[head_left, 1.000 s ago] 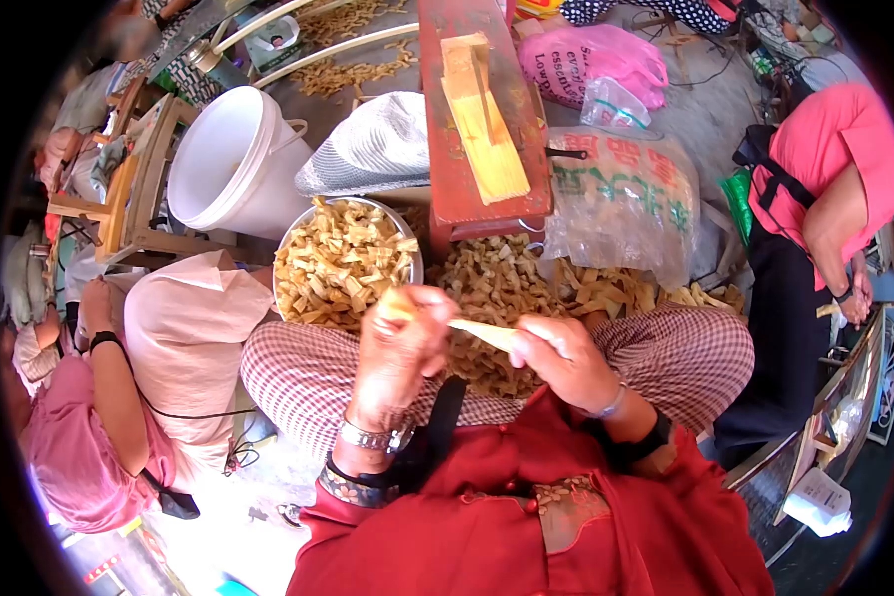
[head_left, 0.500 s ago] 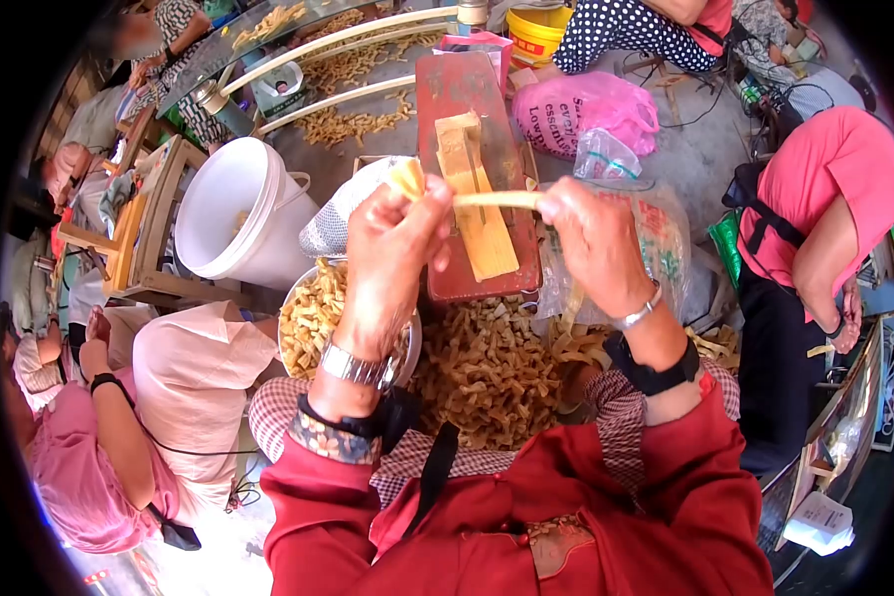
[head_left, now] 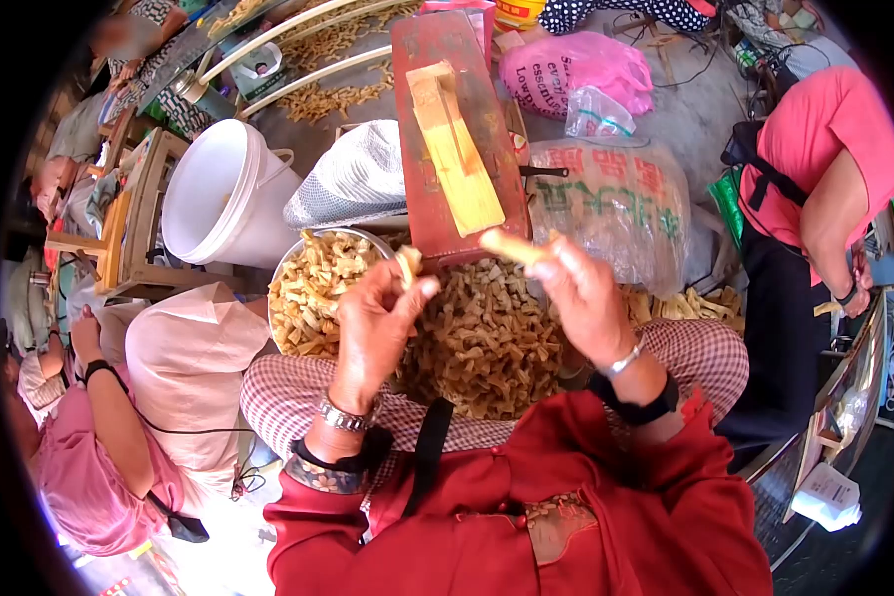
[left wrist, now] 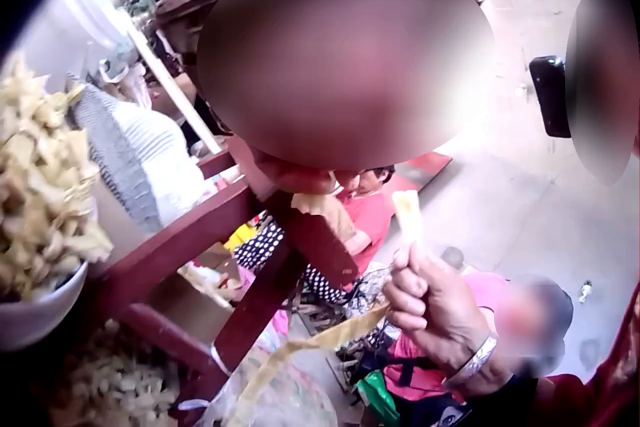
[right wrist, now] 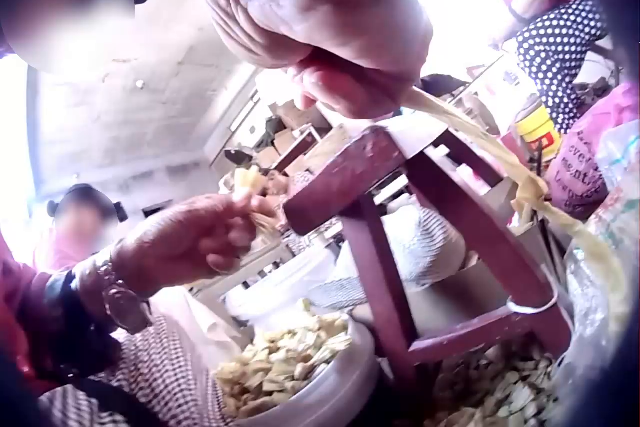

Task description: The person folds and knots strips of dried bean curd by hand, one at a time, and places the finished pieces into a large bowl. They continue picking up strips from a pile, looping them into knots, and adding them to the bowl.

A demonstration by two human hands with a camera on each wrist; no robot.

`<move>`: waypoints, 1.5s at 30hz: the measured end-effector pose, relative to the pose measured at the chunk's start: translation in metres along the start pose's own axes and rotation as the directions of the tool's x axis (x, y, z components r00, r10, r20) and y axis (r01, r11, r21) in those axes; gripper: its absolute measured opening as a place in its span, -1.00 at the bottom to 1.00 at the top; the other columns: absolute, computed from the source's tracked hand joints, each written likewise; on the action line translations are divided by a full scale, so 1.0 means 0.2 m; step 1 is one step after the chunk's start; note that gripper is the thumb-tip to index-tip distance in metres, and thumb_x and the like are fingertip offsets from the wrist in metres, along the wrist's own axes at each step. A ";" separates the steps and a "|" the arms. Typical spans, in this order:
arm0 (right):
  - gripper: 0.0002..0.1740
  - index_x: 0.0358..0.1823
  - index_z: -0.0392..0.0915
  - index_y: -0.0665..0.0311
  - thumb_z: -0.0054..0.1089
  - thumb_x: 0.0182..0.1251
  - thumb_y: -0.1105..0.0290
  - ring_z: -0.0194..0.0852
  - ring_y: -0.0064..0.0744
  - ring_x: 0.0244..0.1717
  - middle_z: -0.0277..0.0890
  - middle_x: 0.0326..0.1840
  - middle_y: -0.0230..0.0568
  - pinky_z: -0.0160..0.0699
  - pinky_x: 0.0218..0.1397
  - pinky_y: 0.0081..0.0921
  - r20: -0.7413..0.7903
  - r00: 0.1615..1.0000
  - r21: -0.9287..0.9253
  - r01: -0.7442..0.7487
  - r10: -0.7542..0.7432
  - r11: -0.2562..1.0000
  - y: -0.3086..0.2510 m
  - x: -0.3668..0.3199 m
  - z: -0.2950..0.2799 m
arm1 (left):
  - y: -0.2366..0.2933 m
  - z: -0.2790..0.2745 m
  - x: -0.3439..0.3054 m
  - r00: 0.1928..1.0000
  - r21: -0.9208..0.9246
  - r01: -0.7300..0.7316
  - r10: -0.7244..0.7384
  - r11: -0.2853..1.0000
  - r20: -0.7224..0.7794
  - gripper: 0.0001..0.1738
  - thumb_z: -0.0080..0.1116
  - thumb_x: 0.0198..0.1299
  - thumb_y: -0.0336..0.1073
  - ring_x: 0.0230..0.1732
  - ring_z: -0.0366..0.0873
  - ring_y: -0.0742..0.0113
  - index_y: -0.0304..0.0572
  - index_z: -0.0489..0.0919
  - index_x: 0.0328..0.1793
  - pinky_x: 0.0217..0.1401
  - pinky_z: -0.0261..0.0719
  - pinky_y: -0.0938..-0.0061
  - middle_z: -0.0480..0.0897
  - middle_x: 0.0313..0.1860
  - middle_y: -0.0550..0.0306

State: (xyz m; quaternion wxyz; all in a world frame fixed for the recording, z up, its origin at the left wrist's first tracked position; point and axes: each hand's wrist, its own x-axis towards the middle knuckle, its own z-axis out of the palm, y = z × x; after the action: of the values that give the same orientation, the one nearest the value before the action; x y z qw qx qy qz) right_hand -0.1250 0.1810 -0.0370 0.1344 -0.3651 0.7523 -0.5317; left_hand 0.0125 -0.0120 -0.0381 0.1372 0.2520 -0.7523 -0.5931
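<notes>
My left hand pinches a small folded yellow piece between thumb and fingers, over the edge of a bowl. The right wrist view shows this piece at the left fingertips. My right hand grips a pale yellow strip, its short end jutting toward the left. From that hand a long part of the strip trails down in the left wrist view. Between the hands lies a gap. A heap of short, knotted-looking yellow-brown pieces spreads below them, and similar pieces fill the bowl.
Ahead stands a red wooden bench bearing a wooden block. A dark handle juts from its right side. To the left is a white bucket; a clear printed sack lies right. People sit on both sides.
The strip was stretched between both hands, which rose before the bench half a second ago. They have since lowered and parted, the left keeping a small piece and the right the strip.
</notes>
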 end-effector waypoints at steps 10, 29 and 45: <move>-0.86 -0.27 0.46 0.24 0.14 0.30 0.33 0.44 -0.10 -0.48 0.38 -0.49 -0.15 0.38 -0.43 -0.29 0.340 0.876 0.279 0.253 -0.342 0.926 -0.20 -0.43 0.45 | -0.17 0.19 -0.28 0.633 -0.430 0.771 -0.490 0.469 0.600 -0.50 0.11 0.30 -0.01 -0.41 0.58 0.36 -0.35 0.48 0.08 -0.37 0.58 0.46 0.63 -0.31 0.08; -0.70 -0.09 0.45 0.37 -0.11 0.49 0.25 0.49 -0.61 -0.36 0.50 -0.37 -0.32 0.49 -0.31 -0.62 0.107 0.946 0.690 -0.293 0.307 0.661 -0.13 -0.34 0.44 | 0.01 0.09 -0.45 0.987 -0.175 0.030 -0.002 0.984 0.160 -0.94 0.11 0.25 -0.51 -0.31 0.46 0.60 -0.33 0.56 -0.19 -0.23 0.45 0.65 0.59 -0.32 0.26; -0.39 -0.52 0.48 0.43 -0.13 0.44 -0.02 0.33 -0.56 -0.55 0.37 -0.68 -0.29 0.34 -0.45 -0.46 0.445 0.893 0.462 -0.296 0.071 0.836 -0.08 -0.35 0.34 | 0.04 0.08 -0.47 0.806 0.446 -0.583 0.549 0.679 0.218 -0.84 0.17 0.08 -0.54 -0.18 0.56 0.00 -0.24 0.48 -0.20 -0.16 0.53 0.29 0.59 -0.16 -0.04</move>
State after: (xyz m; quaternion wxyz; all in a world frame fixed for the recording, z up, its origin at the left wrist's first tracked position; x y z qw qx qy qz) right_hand -0.0300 0.1785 -0.0629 0.4340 -0.3429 0.5678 -0.6097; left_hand 0.0810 0.0527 -0.0255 0.2199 0.0132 -0.9223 -0.3175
